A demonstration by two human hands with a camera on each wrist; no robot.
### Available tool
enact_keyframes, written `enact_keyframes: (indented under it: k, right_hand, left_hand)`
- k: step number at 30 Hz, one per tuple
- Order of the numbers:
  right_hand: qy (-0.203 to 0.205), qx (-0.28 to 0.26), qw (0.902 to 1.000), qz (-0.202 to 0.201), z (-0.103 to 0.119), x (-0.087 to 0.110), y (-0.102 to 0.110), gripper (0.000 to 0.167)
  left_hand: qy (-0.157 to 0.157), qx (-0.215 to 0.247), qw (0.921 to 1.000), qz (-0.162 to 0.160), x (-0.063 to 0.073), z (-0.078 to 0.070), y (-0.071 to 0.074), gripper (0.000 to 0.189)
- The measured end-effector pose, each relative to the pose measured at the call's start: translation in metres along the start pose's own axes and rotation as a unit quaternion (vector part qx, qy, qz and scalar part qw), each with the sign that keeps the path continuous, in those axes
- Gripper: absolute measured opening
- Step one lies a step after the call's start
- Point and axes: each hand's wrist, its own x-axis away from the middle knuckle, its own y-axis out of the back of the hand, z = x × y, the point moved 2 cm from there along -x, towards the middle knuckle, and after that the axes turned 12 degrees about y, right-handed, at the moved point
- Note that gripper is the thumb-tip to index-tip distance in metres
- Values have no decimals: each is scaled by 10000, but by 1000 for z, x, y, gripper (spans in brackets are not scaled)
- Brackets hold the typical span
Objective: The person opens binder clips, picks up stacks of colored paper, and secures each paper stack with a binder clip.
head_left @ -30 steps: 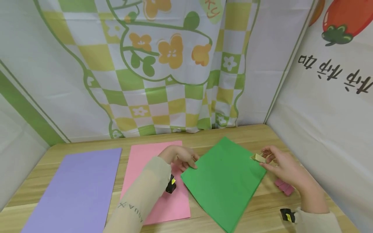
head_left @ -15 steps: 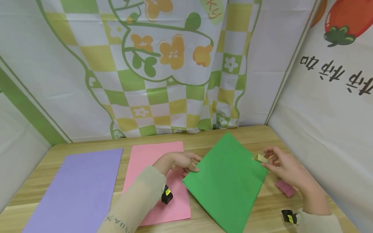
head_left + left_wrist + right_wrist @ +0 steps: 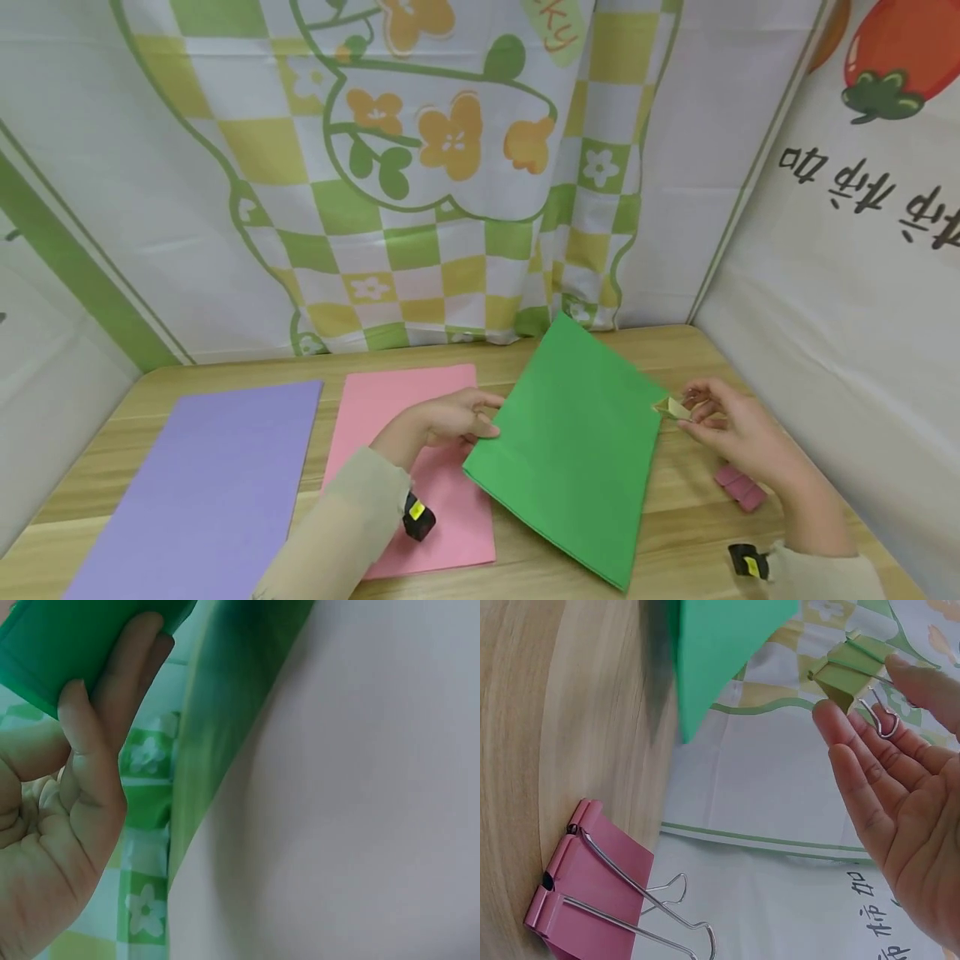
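Observation:
My left hand (image 3: 448, 419) grips the left edge of a stack of green paper (image 3: 562, 450), thumb on top and fingers beneath. The stack is raised at a slant, its near corner over the table. In the left wrist view, fingers run along the back of the green paper (image 3: 67, 645). With thumb and fingers my right hand (image 3: 738, 429) holds a yellow binder clip (image 3: 672, 408) at the stack's right edge. The right wrist view shows this yellow binder clip (image 3: 847, 671) with its wire handles toward the palm, and a gap between it and the paper.
A pink binder clip (image 3: 741, 487) lies on the wooden table (image 3: 690, 533) below my right hand. Pink paper (image 3: 450, 533) lies partly under my left arm, and purple paper (image 3: 202, 492) farther left. Cloth hangings stand behind and at both sides.
The green stack has tilted up and swung leftward, its far corner higher and its right edge drawn back toward the clip's tip. My left hand shifted slightly left; the right hand stays nearly still.

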Motion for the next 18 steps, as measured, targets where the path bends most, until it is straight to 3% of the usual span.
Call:
enact_keyframes:
  k: [5, 11, 16, 18]
  right_hand:
    - [-12, -361, 9993, -123, 1, 0, -1, 40]
    - [184, -765, 9959, -451, 1, -1, 0, 40]
    - [217, -1324, 9874, -836, 0, -2, 0, 37]
    - [144, -1764, 9795, -959, 0, -2, 0, 34]
  left_hand:
    - [-400, 135, 9986, -305, 9, 3, 7, 57]
    - [-412, 108, 9954, -862, 24, 9, 12, 61]
    - [-656, 234, 9925, -1000, 33, 12, 13, 52]
    - [-779, 339, 9913, -1001, 36, 13, 13, 49]
